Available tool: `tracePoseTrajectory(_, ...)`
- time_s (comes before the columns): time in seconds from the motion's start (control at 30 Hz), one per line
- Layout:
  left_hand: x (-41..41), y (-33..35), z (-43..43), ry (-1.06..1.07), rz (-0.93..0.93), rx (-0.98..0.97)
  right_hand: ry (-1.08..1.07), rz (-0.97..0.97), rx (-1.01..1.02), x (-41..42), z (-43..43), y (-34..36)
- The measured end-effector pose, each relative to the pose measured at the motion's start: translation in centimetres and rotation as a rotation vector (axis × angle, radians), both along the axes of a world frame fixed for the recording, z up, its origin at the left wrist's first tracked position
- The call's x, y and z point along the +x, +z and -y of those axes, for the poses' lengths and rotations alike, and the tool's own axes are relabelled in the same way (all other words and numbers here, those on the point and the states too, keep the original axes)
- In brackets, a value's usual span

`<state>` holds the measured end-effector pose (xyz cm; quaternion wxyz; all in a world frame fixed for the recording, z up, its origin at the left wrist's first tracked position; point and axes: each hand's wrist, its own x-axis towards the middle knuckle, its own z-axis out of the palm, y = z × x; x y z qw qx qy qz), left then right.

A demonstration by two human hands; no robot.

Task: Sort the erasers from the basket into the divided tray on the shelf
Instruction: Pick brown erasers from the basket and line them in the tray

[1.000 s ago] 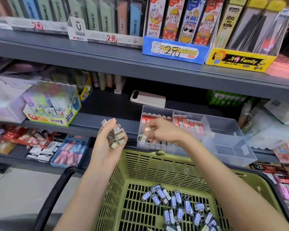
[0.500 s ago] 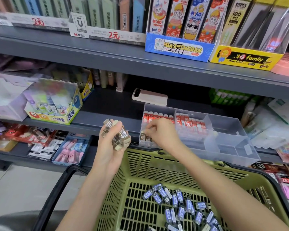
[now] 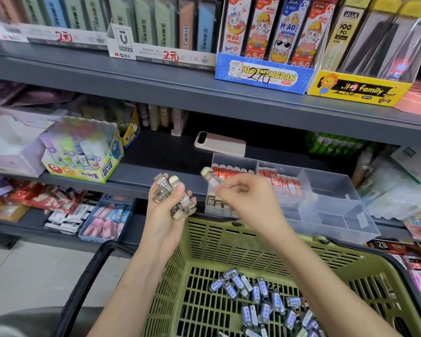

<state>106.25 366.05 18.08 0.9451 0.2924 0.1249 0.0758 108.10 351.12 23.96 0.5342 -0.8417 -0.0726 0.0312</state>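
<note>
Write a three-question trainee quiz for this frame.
1. True or false: the left hand grips a bunch of erasers.
2. The loose erasers in the basket have sleeves that are: A red, B blue, C yellow.
3. Fill the gap: the right hand pinches one ___ near the divided tray.
Key: 1 true; 2 B; 3 eraser.

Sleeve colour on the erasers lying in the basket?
Blue-violet sleeves with white print, on the erasers in the green basket; head view.
</note>
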Motion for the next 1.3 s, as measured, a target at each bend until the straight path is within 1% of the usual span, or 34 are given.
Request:
tracePoseTrajectory(0.03, 0.0, 0.0, 0.0, 0.002, -0.009, -0.015, -0.053, 0.004, -0.065, 0.7, 1.1, 0.1)
tracePoseTrajectory(0.1, 0.1, -0.2, -0.1, 0.004, -0.021, -0.026, -0.093, -0.003, -0.302, 2.1, 2.9, 0.1)
tracePoseTrajectory(0.17, 0.1, -0.3, -0.1, 0.001, -0.025, -0.012, -0.059, -0.033, -0.53, 3.2, 3.2, -0.4)
tracePoseTrajectory(0.23, 0.1, -0.4, -0.2, -0.005, -0.025, 0.002, -0.021, -0.046, -0.707, 3.8, 2.5, -0.8)
tracePoseTrajectory(0.3, 0.1, -0.5, -0.2, -0.01, -0.02, 0.015, 0.001, -0.025, -0.829, 4.3, 1.5, -1.2)
tracePoseTrajectory(0.4, 0.2, -0.7, -0.4, -0.021, -0.01, 0.035, 0.11, -0.062, -0.909, 4.7, 0.5, -1.7)
tracePoseTrajectory(0.47, 0.2, -0.7, -0.4, -0.028, -0.008, 0.038, 0.23, -0.134, -0.897, 5.1, 0.5, -1.4)
tracePoseTrajectory(0.57, 0.2, -0.7, -0.5, -0.031, -0.015, 0.036, 0.325, -0.246, -0.732, 5.7, 1.1, -0.6)
tracePoseTrajectory(0.63, 0.2, -0.7, -0.5, -0.029, -0.024, 0.029, 0.293, -0.229, -0.663, 5.9, 1.3, -0.5)
tracePoseTrajectory(0.73, 0.1, -0.5, -0.4, -0.027, -0.035, 0.024, 0.307, -0.162, -0.681, 5.9, 1.1, -0.9)
tracePoseTrajectory(0.83, 0.0, -0.4, -0.4, -0.026, -0.039, 0.038, 0.363, -0.163, -0.677, 5.6, 0.5, -1.6)
tracePoseTrajectory(0.97, 0.0, -0.3, -0.2, -0.025, -0.035, 0.047, 0.337, -0.165, -0.613, 5.3, 0.3, -2.0)
tracePoseTrajectory(1.03, -0.1, -0.2, -0.2, -0.027, -0.028, 0.048, 0.319, -0.118, -0.637, 5.1, 0.5, -2.0)
tracePoseTrajectory(1.1, -0.1, -0.3, -0.2, -0.028, -0.018, 0.043, 0.24, 0.033, -0.625, 4.4, 0.3, -1.7)
tracePoseTrajectory(1.13, -0.1, -0.2, -0.2, -0.026, -0.016, 0.043, 0.209, 0.098, -0.539, 3.8, 0.0, -1.4)
tracePoseTrajectory(1.2, 0.0, -0.2, -0.1, -0.022, -0.009, 0.051, 0.23, 0.147, -0.315, 2.0, -1.1, -0.9)
tracePoseTrajectory(1.23, 0.0, -0.2, 0.0, -0.026, 0.0, 0.056, 0.262, 0.161, -0.271, 1.1, -1.8, -0.8)
tracePoseTrajectory(1.3, 0.0, -0.2, 0.2, -0.036, 0.013, 0.062, 0.292, 0.233, -0.341, -0.1, -3.0, -1.0)
